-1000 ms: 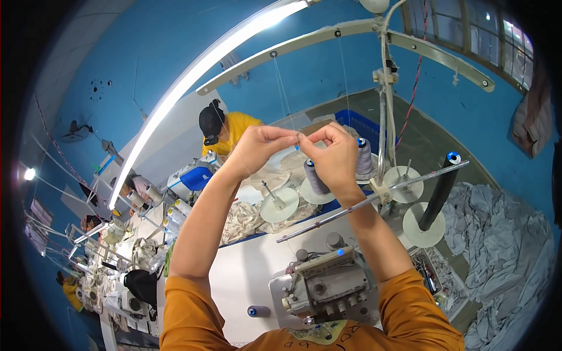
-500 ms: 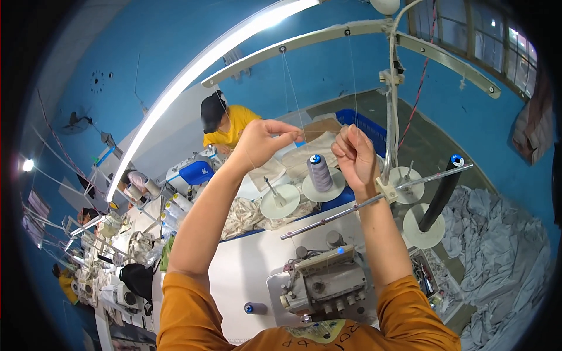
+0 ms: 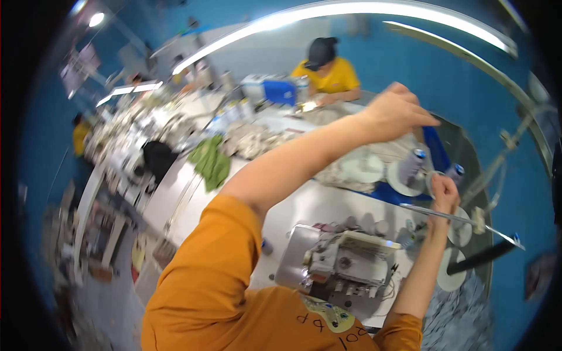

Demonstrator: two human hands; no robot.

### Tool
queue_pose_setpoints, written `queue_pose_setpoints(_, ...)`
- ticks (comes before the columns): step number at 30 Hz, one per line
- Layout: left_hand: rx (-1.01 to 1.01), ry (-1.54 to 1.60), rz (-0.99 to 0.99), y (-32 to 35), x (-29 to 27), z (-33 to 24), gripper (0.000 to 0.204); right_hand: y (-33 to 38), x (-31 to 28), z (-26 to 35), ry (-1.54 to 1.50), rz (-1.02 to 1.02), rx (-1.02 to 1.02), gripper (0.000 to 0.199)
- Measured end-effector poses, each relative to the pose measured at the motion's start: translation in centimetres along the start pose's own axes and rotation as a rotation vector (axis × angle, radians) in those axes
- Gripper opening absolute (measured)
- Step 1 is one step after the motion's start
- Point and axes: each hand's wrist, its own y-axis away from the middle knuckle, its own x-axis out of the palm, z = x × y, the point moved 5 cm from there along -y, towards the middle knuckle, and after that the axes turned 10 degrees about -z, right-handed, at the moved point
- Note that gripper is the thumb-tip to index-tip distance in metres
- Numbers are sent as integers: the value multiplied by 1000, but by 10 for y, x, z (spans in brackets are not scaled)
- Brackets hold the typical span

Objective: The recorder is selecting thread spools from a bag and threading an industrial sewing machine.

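Note:
My left hand (image 3: 399,114) is raised over the thread stand, arm stretched to the right, its thumb and fingers pinched together. Motion smears it, and whatever it pinches cannot be made out. Lower and further right, my right hand (image 3: 445,196) is closed beside the stand's metal rod (image 3: 418,209); what is in its fingers is hidden. Between the hands stand a grey cone of thread (image 3: 412,168) on a white disc and a second grey cone (image 3: 455,173). Below them sits an overlock sewing machine (image 3: 351,260) on the white table (image 3: 257,213).
A black tube (image 3: 480,259) leans on a disc at right, above heaped grey cloth (image 3: 459,319). Green cloth (image 3: 211,162) lies on the table's left. Across it, a person in yellow (image 3: 331,76) works at another machine. A long beam (image 3: 468,55) hangs overhead.
My view has swung left. My left hand has reached further right, still pinched; my right hand is lower, nearer the rod. The fine threads seen earlier no longer show in the blur.

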Motion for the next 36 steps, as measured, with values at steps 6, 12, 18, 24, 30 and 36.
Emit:
queue_pose_setpoints(6, -409, 47, 235, 138, -64, -17, 54, 24, -4, -20, 253, 82, -105, 20)
queue_pose_setpoints(12, -1104, -136, 180, 320, -174, -44, 43, 34, -7, -23, 440, 20, -301, 19)
queue_pose_setpoints(18, -1749, 134, 476, 506, -189, -176, 80, 53, 3, -6, 470, 69, -280, 33)
queue_pose_setpoints(24, -1554, 147, 157, 513, -102, -229, 72, 81, -77, -27, 612, -81, -268, 44)
queue_pose_setpoints(30, -1621, 200, -66, 520, -107, -231, 39, 168, -107, -1, 655, -253, -343, 31)
queue_pose_setpoints(36, -2129, 418, -509, 542, -131, -213, 44, 241, -110, 55, 712, -452, -613, 26)
